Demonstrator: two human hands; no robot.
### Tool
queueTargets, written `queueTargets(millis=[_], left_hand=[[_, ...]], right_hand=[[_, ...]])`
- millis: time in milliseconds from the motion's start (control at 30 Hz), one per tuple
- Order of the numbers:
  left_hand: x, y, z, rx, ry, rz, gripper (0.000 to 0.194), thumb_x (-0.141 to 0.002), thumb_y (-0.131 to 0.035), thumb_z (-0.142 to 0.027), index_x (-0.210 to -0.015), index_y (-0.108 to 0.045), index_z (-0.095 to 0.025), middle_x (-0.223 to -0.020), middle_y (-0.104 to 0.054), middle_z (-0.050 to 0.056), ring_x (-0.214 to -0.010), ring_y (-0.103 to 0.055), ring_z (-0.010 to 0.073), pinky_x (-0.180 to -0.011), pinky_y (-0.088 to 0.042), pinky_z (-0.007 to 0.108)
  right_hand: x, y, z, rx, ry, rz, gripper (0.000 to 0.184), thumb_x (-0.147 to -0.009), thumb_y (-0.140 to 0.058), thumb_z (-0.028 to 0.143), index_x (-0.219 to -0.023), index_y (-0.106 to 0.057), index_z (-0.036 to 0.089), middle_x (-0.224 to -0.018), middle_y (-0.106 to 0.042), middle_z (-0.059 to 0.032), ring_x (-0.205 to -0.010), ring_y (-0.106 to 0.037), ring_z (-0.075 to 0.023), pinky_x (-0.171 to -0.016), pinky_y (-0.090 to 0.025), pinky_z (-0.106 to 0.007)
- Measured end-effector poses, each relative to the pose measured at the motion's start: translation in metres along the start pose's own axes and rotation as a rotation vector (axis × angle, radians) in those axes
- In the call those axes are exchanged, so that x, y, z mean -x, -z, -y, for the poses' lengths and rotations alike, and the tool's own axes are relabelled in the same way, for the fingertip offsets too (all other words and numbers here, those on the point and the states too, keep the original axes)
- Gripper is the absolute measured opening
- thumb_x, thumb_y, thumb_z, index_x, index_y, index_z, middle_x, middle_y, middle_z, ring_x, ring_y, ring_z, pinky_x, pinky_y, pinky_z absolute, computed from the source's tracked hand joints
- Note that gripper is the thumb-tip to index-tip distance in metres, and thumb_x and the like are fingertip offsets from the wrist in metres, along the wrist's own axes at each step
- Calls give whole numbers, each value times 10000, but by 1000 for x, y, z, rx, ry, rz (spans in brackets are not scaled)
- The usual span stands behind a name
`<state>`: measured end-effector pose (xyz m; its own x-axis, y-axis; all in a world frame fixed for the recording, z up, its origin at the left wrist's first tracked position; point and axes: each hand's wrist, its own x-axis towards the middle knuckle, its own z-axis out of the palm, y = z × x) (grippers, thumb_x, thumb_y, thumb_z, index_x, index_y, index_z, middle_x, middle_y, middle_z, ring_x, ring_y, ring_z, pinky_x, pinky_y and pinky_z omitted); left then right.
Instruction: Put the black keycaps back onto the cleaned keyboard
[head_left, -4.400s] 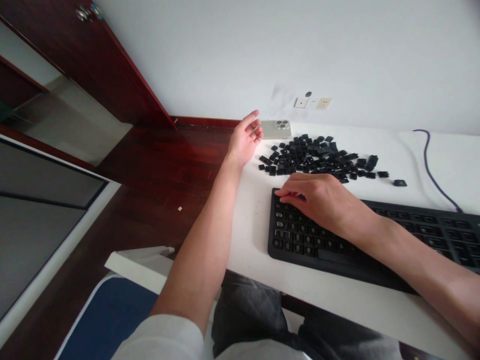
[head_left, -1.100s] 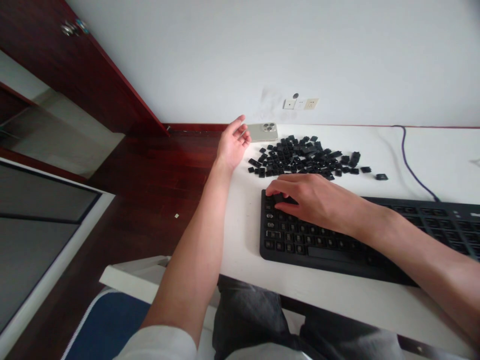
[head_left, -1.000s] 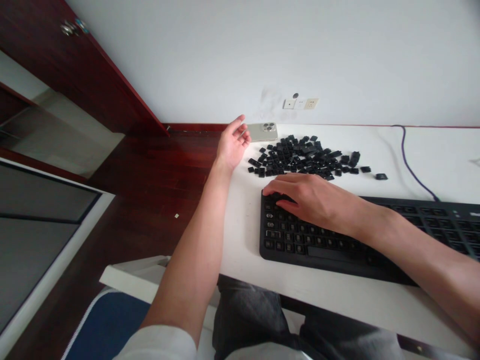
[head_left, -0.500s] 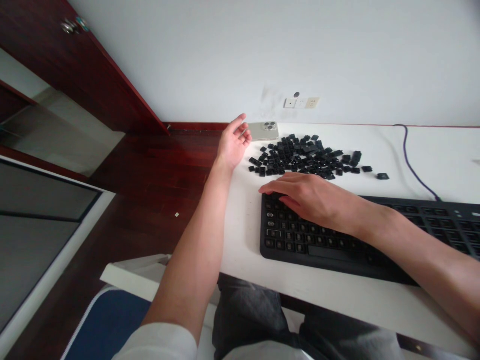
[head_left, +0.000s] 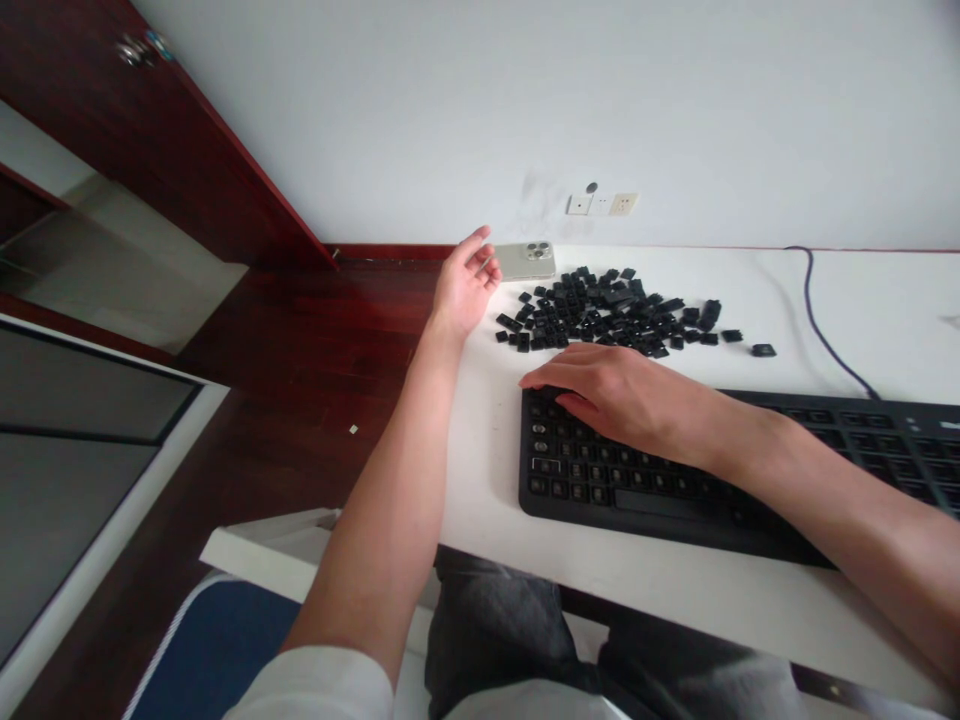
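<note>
Fingers of the left hand (head_left: 465,285) were open and loosely curled at the counter's (head_left: 480,480) left edge, just beside a pale smartphone (head_left: 525,262) lying near the back edge. To their right, a heap of loose black keycaps (head_left: 600,310) spread across the back of the counter, with one stray keycap (head_left: 763,350) lying apart at its right end. From my remote feed, the fingers of the right hand (head_left: 622,395) were bent down onto the top-left corner of a black keyboard (head_left: 660,505), but I could not tell whether they were gripping a keycap. The keyboard lay near the front edge, running off the right of my view. Many caps were already off and piled up, while rows of keys remained on the board; I could not tell which positions were bare. A purple cable (head_left: 825,320) ran behind it.
</note>
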<state>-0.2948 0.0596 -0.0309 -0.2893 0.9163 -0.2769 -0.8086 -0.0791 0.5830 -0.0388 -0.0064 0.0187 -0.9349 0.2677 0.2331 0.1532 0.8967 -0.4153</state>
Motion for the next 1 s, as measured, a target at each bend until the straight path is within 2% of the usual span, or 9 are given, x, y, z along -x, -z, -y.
queueTargets(millis=[133,200,300,433,567,700,900,1000], left_hand=[[0,1,0,-3,-5,9,385,-1013,-683,-325,-1393,-724,-285,-971,-726,18,-841,-662,98,-748,-456,214],[0,1,0,-7,-10,15,393,-1014,-679,-318,-1404,-717,-287,-974,-725,16,-823,-655,94,-744,-457,213],[0,1,0,-11,-15,22,402,-1012,-680,-312,-1412,-711,-287,-986,-725,15,-818,-651,92,-747,-459,214],[0,1,0,-15,-17,31,399,-1008,-689,-304,-1406,-714,-279,-973,-718,15,-802,-643,90,-744,-459,215],[-2,2,1,1,-17,15,399,-1006,-697,-338,-1401,-716,-281,-970,-713,18,-794,-643,89,-736,-466,215],[-4,2,1,1,-16,6,421,-1015,-677,-357,-1430,-699,-289,-1019,-728,26,-829,-662,97,-738,-475,216],[-1,1,0,-4,-6,6,421,-1020,-668,-346,-1438,-697,-300,-1076,-737,22,-862,-674,92,-742,-475,205],[1,0,0,-18,-4,24,407,-1012,-681,-316,-1417,-710,-289,-1070,-734,18,-842,-663,77,-739,-467,192]], right_hand=[[0,0,0,-25,-26,5,228,-979,-664,109,-1140,-792,207,-1073,-812,-70,-951,-775,-234,-833,-590,-335],[1,0,1,-22,-69,10,185,-978,-674,125,-1106,-784,200,-1049,-806,-68,-910,-770,-232,-797,-574,-333],[0,3,4,-29,-133,27,233,-959,-638,73,-1115,-773,182,-1083,-804,-71,-843,-761,-214,-738,-541,-326],[-1,4,6,-49,-146,48,318,-949,-589,17,-1172,-775,147,-1117,-797,-95,-907,-764,-243,-788,-543,-355],[-1,2,5,-42,-125,23,249,-983,-620,60,-1146,-791,138,-1058,-790,-103,-893,-754,-253,-789,-552,-377],[-1,3,5,-34,-77,0,166,-1041,-645,175,-1102,-799,167,-1028,-786,-93,-939,-748,-262,-819,-557,-386],[0,1,7,55,-60,-11,303,-1112,-491,202,-1236,-765,163,-1027,-743,-117,-894,-726,-255,-764,-533,-378],[1,-4,7,54,-108,-27,330,-1078,-536,161,-1366,-697,169,-1104,-757,-118,-853,-740,-236,-735,-535,-357]])
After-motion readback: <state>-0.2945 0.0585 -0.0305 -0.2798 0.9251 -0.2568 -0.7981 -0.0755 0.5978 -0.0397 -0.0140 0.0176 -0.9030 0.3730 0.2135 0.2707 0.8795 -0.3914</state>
